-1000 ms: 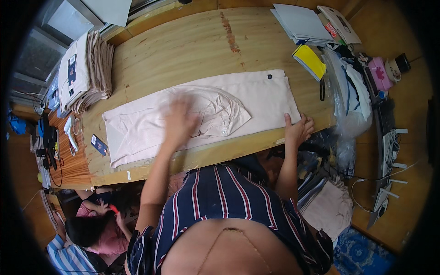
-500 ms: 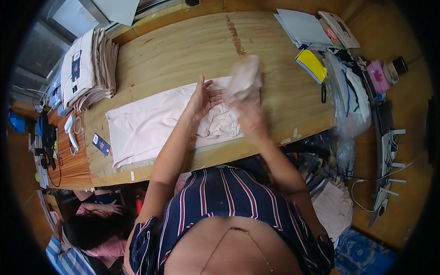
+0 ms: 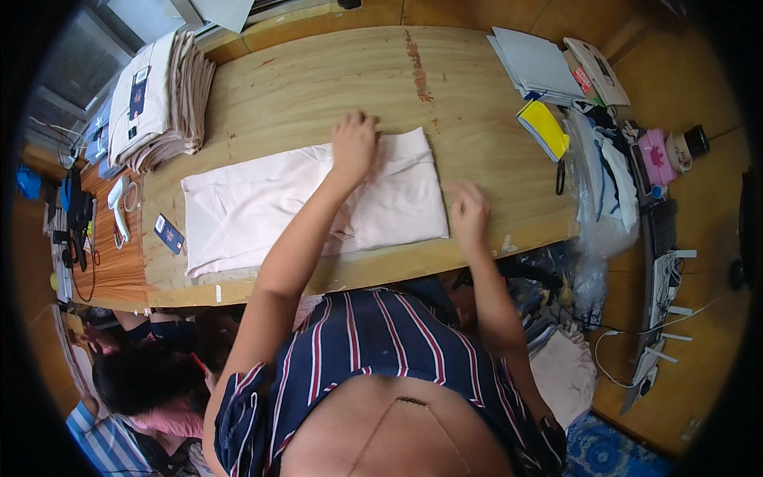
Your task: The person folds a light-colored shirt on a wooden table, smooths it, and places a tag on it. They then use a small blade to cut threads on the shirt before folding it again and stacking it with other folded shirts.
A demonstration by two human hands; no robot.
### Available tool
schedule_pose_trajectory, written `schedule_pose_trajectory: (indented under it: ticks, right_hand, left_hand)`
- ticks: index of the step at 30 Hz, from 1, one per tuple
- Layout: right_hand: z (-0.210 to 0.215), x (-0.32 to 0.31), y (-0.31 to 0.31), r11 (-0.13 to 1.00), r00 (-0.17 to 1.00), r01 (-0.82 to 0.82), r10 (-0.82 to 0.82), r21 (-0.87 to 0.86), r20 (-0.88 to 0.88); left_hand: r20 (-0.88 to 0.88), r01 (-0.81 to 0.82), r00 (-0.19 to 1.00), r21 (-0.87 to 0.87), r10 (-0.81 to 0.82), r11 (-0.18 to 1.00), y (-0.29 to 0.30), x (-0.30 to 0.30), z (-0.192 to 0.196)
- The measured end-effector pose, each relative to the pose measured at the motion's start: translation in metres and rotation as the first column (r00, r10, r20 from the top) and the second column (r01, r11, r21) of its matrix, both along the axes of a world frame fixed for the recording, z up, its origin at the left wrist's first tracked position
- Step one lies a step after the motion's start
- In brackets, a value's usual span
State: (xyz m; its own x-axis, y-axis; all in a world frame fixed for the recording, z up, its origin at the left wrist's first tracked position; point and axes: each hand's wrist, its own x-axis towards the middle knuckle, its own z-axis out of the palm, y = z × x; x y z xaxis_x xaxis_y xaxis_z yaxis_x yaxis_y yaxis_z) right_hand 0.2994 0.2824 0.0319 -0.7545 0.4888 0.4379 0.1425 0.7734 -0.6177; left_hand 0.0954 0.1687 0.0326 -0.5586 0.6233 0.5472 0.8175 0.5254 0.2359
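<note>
Two bare hands work a pale pink garment (image 3: 318, 203) lying folded on the wooden table (image 3: 318, 87). The left hand (image 3: 354, 143) presses flat on its far edge, pinning the fold; the right hand (image 3: 469, 211), fingers spread, rests just beside its right edge, gripping nothing

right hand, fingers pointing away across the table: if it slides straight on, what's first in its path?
The right hand rests on the wooden table just right of the folded pale pink garment. Straight ahead looks like bare wood up to the reddish stain; it probably clears the garment's edge, though barely.
</note>
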Motion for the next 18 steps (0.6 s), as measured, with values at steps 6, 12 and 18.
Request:
schedule_pose_trajectory:
  ticks: [6, 12, 18]
  right_hand:
    - [-0.026, -0.069, 0.065, 0.977, 0.976, -0.214, 0.214, -0.005, -0.047]
    - [-0.033, -0.073, 0.065, 0.987, 0.979, -0.158, 0.158, 0.011, -0.130]
    - [-0.029, -0.020, 0.036, 0.999, 0.999, 0.003, -0.002, 0.033, -0.036]
  left_hand:
    - [0.400, 0.412, 0.854, -0.128, -0.334, 0.902, 0.070, -0.020, -0.040]
    - [0.647, 0.485, 0.621, 0.127, -0.443, 0.865, 0.072, -0.015, -0.025]
    - [0.591, 0.423, 0.699, 0.113, -0.403, 0.899, 0.081, 0.002, -0.037]
